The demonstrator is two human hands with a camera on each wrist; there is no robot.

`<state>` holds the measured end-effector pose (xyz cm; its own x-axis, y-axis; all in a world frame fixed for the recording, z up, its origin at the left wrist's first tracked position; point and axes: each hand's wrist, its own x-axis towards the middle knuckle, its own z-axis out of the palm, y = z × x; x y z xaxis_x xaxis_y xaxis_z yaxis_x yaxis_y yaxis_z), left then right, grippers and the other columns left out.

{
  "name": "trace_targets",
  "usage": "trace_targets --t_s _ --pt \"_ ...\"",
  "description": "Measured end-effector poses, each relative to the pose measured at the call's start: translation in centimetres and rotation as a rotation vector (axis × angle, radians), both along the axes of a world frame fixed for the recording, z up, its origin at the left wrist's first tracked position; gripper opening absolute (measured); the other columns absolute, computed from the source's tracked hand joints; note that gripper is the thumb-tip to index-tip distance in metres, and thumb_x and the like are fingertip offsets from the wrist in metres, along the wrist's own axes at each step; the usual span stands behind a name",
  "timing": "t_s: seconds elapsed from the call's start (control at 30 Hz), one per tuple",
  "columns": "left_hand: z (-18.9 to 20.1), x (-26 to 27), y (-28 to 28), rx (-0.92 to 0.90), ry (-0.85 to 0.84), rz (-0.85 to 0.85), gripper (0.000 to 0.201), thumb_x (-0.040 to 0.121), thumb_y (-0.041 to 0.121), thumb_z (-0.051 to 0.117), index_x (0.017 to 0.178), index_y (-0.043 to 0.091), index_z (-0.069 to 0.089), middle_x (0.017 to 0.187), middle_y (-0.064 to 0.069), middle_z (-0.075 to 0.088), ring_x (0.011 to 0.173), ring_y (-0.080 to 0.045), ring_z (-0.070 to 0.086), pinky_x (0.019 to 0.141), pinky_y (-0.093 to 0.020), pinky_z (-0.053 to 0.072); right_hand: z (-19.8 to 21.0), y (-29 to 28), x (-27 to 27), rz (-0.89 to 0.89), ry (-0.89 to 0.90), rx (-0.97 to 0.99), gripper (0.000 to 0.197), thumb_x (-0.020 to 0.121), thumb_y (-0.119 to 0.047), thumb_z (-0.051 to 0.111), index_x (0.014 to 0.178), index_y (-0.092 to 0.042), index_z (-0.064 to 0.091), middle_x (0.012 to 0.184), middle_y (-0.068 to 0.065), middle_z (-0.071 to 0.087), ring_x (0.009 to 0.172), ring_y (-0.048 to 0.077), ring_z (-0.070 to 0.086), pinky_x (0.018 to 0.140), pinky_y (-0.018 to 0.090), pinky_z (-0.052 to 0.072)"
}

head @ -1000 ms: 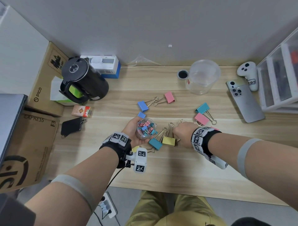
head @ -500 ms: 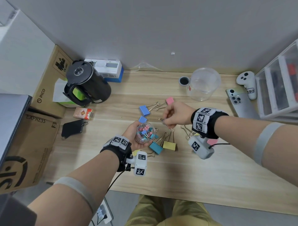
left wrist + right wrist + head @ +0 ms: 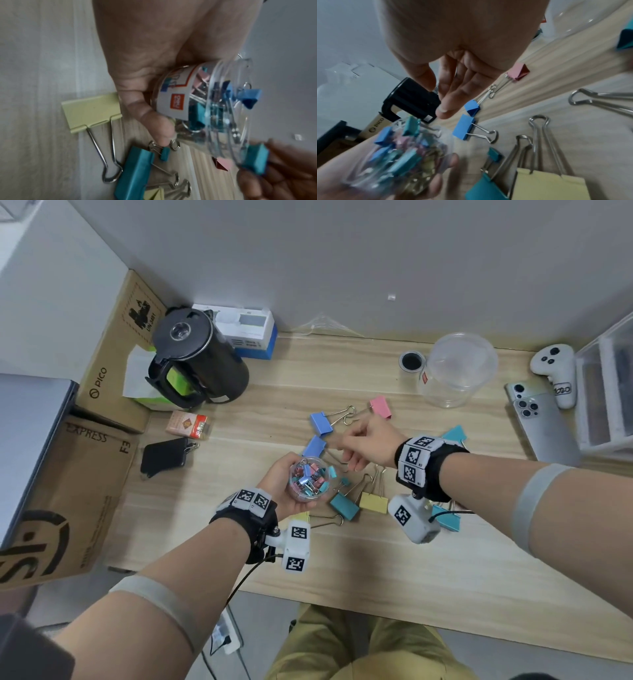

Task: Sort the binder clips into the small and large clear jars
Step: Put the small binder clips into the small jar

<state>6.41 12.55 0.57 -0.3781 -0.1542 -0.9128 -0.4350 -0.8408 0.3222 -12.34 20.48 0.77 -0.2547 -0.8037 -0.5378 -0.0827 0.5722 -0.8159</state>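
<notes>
- Wooden tabletop [image 3: 394, 570] against a grey wall carries the scatter, with boxes and a black kettle [image 3: 198, 361] pushed off to the left, likely to keep the middle free for sorting.
- Large jar [image 3: 457, 371] stands open and looks empty at the back right, well apart from both hands.
- Right hand [image 3: 368, 441] hovers just above the small jar's mouth, fingers loosely spread and holding nothing that I can see.
- Left hand [image 3: 282, 486] grips the small jar [image 3: 310, 479], lifted and tilted toward the right hand, seemingly to shorten each drop.
- Large clips lie loose: teal clip [image 3: 344, 505] and yellow clip [image 3: 373, 503] side by side just right of the small jar, blue clip [image 3: 321, 422] and pink clip [image 3: 381, 407] farther back. None is sorted yet.
- Small clips [image 3: 399, 155] nearly fill the small jar; one small teal clip [image 3: 164, 154] sits on the tabletop beside it.
</notes>
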Motion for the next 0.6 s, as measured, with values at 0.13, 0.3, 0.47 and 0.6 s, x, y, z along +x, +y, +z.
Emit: trace_targets --t_s 0.13,0.3,0.47,0.6 --pt "-0.6 1.3 -0.8 0.042 0.024 0.047 0.037 0.09 0.035 0.045 0.103 0.007 0.067 0.093 -0.015 0.07 0.069 -0.032 0.069 0.046 -0.023 0.048 -2.7 0.2 0.1 0.092 0.157 0.109 0.011 0.088 -0.007 0.061 0.078 -0.014 0.062 0.07 0.009 0.07 0.061 0.024 0.072 0.058 0.035 0.058" --pt "-1.5 2.3 -1.5 0.083 0.059 0.057 0.04 0.09 0.035 0.045 0.104 0.005 0.068 0.102 -0.019 0.07 0.072 -0.032 0.069 0.045 -0.025 0.05 -4.1 0.2 1.1 0.454 0.504 0.136 0.02 0.077 -0.009 0.061 0.091 -0.02 0.07 0.078 -0.01 0.063 0.075 0.012 0.063 0.062 0.02 0.047" --pt "-1.9 2.6 -1.8 0.101 0.078 0.057 0.04 0.091 0.036 0.044 0.097 0.006 0.07 0.1 -0.018 0.071 0.071 -0.031 0.069 0.043 -0.024 0.049 -4.8 0.1 2.1 0.644 0.632 0.147 0.033 0.072 -0.029 0.071 0.104 -0.025 0.064 0.097 -0.008 0.063 0.087 0.016 0.061 0.072 0.034 0.055" --pt "-1.9 2.7 -2.2 0.093 0.077 0.054 0.041 0.091 0.037 0.045 0.102 0.005 0.069 0.106 -0.019 0.068 0.075 -0.031 0.067 0.044 -0.024 0.05 -5.3 0.0 2.5 0.729 0.737 0.15 0.038 0.079 -0.038 0.073 0.111 -0.022 0.061 0.108 -0.002 0.056 0.095 0.022 0.058 0.068 0.03 0.044"
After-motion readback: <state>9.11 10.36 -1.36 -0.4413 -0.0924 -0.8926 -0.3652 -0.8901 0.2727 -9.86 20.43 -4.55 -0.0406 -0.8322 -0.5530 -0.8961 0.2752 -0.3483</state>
